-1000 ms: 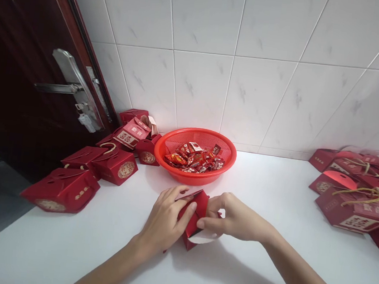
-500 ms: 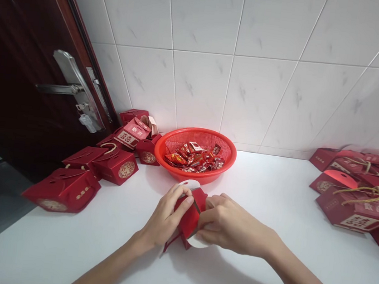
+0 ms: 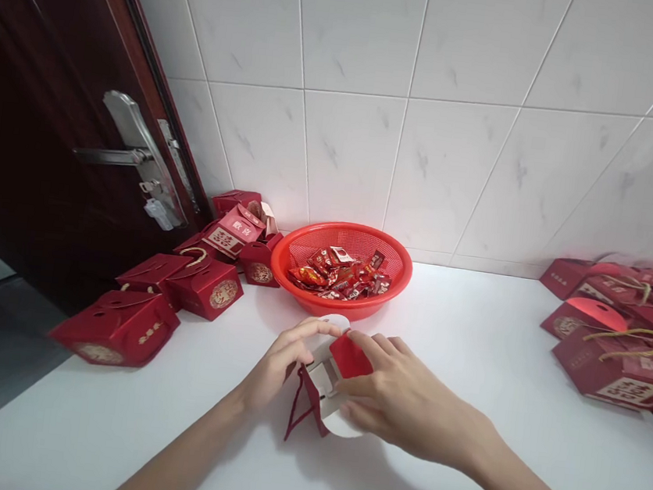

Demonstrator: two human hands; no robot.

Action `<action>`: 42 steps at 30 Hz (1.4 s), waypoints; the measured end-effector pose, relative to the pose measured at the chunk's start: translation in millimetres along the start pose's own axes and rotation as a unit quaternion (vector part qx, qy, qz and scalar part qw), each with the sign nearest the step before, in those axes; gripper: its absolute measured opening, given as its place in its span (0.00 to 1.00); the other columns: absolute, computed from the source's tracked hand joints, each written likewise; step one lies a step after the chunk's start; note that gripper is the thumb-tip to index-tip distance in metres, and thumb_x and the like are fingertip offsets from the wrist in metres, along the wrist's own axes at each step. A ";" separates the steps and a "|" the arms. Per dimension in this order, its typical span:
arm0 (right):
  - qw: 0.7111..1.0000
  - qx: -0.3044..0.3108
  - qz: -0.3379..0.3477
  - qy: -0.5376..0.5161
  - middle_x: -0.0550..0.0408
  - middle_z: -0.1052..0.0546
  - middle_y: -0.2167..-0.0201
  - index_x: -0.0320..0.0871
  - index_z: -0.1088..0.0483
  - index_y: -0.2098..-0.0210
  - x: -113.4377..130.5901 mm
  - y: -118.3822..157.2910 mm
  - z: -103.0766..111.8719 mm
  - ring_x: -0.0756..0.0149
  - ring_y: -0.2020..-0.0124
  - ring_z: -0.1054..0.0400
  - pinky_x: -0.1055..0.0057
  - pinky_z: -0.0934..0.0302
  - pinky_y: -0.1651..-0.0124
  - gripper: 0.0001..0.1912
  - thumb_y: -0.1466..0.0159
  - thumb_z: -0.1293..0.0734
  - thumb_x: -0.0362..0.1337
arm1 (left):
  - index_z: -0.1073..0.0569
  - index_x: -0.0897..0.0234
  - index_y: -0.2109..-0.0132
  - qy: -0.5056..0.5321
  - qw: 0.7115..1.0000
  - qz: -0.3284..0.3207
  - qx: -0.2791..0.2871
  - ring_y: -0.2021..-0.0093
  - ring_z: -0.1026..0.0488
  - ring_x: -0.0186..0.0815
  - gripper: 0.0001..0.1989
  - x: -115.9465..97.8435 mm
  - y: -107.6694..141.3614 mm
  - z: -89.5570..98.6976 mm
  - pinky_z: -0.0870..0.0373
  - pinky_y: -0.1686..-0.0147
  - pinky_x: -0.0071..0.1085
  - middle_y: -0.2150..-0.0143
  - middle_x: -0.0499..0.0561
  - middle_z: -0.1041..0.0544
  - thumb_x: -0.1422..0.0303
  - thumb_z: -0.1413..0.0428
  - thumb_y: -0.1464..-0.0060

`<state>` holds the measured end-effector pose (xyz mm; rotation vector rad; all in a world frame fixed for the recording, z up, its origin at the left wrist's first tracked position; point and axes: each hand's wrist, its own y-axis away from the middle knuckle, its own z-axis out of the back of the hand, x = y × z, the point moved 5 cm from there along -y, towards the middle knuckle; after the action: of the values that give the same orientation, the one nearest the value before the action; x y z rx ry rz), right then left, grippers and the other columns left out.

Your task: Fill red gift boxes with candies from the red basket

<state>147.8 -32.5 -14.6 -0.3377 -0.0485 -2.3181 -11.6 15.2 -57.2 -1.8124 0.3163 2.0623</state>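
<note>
The open red box lies at three o'clock from the left hand and nine o'clock from the right hand. Left fingers curl at its rim, right ones spread against it; whether either grips, I cannot tell.

Backdrop: a wall of glossy white tiles with grey veining and thin pale grout lines, meeting the rear edge of a smooth white bench. At left, a dark red-brown door carries a silver metal lever handle on a long backplate, keys hanging below; beyond the bench's left edge, a dark grey floor. Lighting soft, with a bright reflection on the tiles at far upper right and diffuse shadow across the bench's front part.
</note>
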 end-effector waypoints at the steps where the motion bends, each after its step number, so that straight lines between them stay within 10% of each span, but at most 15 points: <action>1: 1.000 0.007 -0.004 0.001 0.49 0.29 0.61 0.47 0.22 0.64 0.0 0.5 -0.2 0.58 0.55 0.35 0.63 0.42 0.52 0.12 0.29 0.37 0.38 | 0.23 0.62 0.49 0.011 1.000 -0.004 0.014 0.34 0.39 0.53 0.25 0.4 0.1 0.8 0.44 0.34 0.47 0.39 0.53 0.28 0.69 0.52 0.55; 8: 0.996 0.039 -0.065 0.049 0.47 0.30 0.44 0.46 0.31 0.50 1.2 10.4 1.3 0.61 0.66 0.29 0.64 0.38 0.62 0.15 0.36 0.31 0.34 | 0.41 0.56 0.29 -0.057 0.984 -0.055 0.157 0.26 0.53 0.54 0.46 -5.2 12.0 -0.2 0.47 0.31 0.51 0.25 0.49 0.46 0.73 0.49 0.60; 12: 0.991 0.026 -0.109 0.066 0.47 0.25 0.51 0.43 0.37 0.46 -1.3 13.8 7.8 0.57 0.65 0.27 0.66 0.41 0.66 0.24 0.40 0.29 0.31 | 0.50 0.55 0.26 -0.140 0.969 -0.072 0.190 0.24 0.60 0.52 0.51 -9.8 20.5 -3.8 0.54 0.29 0.52 0.23 0.48 0.53 0.76 0.48 0.59; 21: 0.967 0.063 -0.246 -0.031 0.55 0.24 0.64 0.45 0.40 0.51 -29.3 20.0 14.6 0.59 0.69 0.30 0.69 0.50 0.71 0.25 0.42 0.25 0.38 | 0.53 0.49 0.26 -0.222 0.957 -0.049 0.182 0.24 0.60 0.54 0.54 6.2 19.3 -8.5 0.54 0.29 0.53 0.23 0.50 0.54 0.78 0.41 0.56; 31: 0.960 0.090 -0.249 -0.085 0.52 0.27 0.55 0.44 0.37 0.53 -58.0 19.5 8.9 0.54 0.61 0.30 0.66 0.42 0.62 0.33 0.49 0.23 0.53 | 0.55 0.48 0.26 -0.214 0.966 0.026 0.143 0.24 0.61 0.53 0.56 26.5 19.1 -8.2 0.58 0.29 0.54 0.23 0.48 0.57 0.77 0.39 0.58; 38: 0.954 0.098 -0.266 -0.102 0.42 0.27 0.46 0.43 0.31 0.49 -73.4 21.5 -1.4 0.43 0.51 0.29 0.56 0.37 0.50 0.33 0.50 0.23 0.50 | 0.57 0.55 0.25 -0.037 0.988 0.112 0.100 0.31 0.39 0.55 0.62 51.6 2.8 -11.2 0.41 0.33 0.48 0.29 0.58 0.38 0.57 0.29 0.58; 42: 0.955 0.088 -0.265 -0.105 0.39 0.28 0.42 0.43 0.31 0.43 -75.7 22.0 -5.0 0.39 0.46 0.30 0.55 0.36 0.47 0.36 0.49 0.25 0.46 | 0.30 0.60 0.35 -0.024 0.978 0.184 0.099 0.44 0.24 0.58 0.42 82.4 -10.5 -8.4 0.28 0.44 0.49 0.47 0.63 0.20 0.40 0.43 0.49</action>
<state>212.6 4.8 -40.3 -0.5305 -0.5039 -2.7668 -7.8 32.0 -138.9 -1.6795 0.8691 2.2141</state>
